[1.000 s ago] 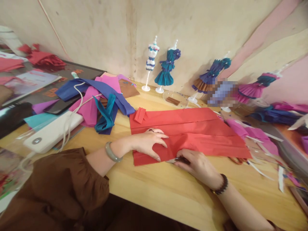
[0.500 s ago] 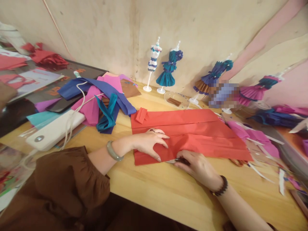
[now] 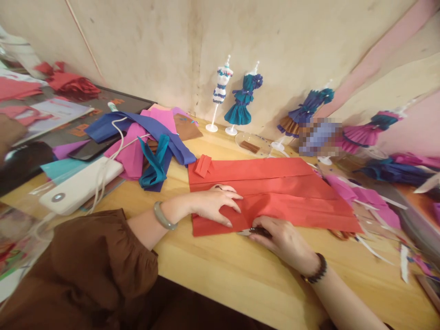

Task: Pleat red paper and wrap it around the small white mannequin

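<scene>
A wide red sheet [image 3: 237, 171], thin cloth or paper with long fold lines, lies across the wooden table in front of me. My left hand [image 3: 216, 205] rests on its left part, fingers spread and pressing it flat. At the sheet's near edge, my right hand [image 3: 280, 236] grips a small dark-handled knife [image 3: 244, 232]. Its pale pointed blade faces left, close to my left thumb; the fingers cover much of the handle. On the sheet's far left corner sits a small folded red piece [image 3: 203, 166].
Mini dress forms [image 3: 239, 98] stand along the wall, several wearing pleated outfits. To the left lie coloured sheets [image 3: 129, 151], a white power bank [image 3: 80, 185] with a cable, and a phone. Pink pieces [image 3: 374, 201] and white strips lie right. A clear dish [image 3: 253, 145] stands behind.
Both hands and the red sheet keep almost the same pose. Slightly more of the blade shows at the sheet's near edge. The whole view has shifted a little.
</scene>
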The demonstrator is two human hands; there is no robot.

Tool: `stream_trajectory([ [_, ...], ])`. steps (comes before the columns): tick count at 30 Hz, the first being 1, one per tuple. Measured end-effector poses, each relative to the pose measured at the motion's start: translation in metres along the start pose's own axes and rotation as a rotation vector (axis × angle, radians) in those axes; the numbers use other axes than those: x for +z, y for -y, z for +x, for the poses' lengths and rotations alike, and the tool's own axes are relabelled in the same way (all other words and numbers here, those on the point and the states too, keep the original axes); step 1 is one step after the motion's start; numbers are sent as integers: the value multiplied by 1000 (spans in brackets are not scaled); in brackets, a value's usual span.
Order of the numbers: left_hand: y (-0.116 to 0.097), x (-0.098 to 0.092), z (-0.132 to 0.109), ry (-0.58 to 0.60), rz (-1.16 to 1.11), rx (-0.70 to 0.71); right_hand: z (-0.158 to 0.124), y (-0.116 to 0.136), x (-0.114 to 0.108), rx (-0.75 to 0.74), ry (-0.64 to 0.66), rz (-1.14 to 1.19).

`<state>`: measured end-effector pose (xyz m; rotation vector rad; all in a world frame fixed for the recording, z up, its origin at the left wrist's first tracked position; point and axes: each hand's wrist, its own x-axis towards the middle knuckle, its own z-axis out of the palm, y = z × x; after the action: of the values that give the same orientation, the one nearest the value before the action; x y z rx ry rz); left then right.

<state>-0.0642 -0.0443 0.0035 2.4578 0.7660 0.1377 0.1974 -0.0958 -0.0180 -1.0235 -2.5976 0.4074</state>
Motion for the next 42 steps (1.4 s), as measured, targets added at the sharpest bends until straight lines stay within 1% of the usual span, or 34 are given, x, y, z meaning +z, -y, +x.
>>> stream_trajectory([
  [6,4,3,1,-19,-6,17,1,0,-2,-26,-7,-8],
  [10,4,3,0,-24,-9,22,2,2,-2,-19,-2,-10],
  [22,4,2,0,-12,-38,9,4,5,0,-24,19,13],
  [28,3,2,0,-1,-29,12,5,7,0,-32,-2,-4],
  [42,4,2,0,-7,-30,7,5,9,2,-27,10,3],
])
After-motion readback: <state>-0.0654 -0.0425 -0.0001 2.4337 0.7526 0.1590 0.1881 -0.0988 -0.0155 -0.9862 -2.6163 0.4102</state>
